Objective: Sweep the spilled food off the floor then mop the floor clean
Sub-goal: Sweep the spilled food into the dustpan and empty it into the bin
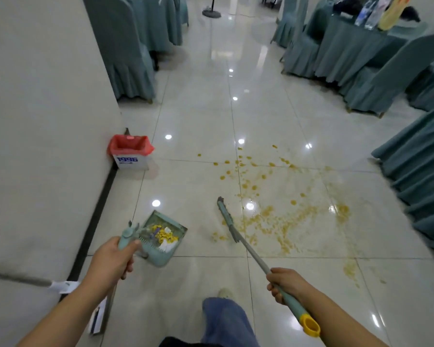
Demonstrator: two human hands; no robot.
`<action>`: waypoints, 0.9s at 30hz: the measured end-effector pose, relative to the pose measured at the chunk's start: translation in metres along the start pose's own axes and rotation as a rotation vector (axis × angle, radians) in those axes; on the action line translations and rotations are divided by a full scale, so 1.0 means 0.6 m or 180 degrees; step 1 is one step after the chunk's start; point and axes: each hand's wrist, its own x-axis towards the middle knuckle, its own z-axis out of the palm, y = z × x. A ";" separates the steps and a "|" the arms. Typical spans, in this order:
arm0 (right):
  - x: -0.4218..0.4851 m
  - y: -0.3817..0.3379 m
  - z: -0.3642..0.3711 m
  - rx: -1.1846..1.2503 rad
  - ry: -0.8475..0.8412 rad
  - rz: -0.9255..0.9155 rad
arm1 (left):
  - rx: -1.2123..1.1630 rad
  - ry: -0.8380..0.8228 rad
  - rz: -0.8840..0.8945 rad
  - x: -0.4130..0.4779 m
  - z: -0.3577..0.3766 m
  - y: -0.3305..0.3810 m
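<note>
Blurring obscures the broom (226,218) bristles; its pole is gripped by the right hand (285,284), the dustpan (161,259) handle by the left hand (110,260).

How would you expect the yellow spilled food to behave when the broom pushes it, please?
The spilled food will probably smear rather than roll: yellowish streaks trail across the glossy floor. The loose bits near the broom look small and light, so they should slide easily.

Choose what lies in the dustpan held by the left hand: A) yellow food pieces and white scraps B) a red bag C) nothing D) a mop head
A: yellow food pieces and white scraps sit in the dustpan gripped by the left hand.
</note>
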 end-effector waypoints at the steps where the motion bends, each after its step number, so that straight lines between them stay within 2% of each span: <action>1: 0.021 -0.035 -0.013 -0.0074 -0.0026 0.0014 | -0.0052 0.0089 -0.0024 0.016 0.009 0.019; 8: 0.153 -0.278 -0.076 -0.0423 -0.0257 0.0037 | -0.0331 0.0530 -0.0202 0.113 0.061 0.137; 15: 0.270 -0.498 -0.025 -0.0372 -0.0456 0.0070 | -0.0639 0.0802 -0.0396 0.241 0.058 0.216; 27: 0.375 -0.854 0.115 -0.0439 -0.0448 -0.0035 | -0.0675 0.0354 -0.0312 0.547 -0.024 0.402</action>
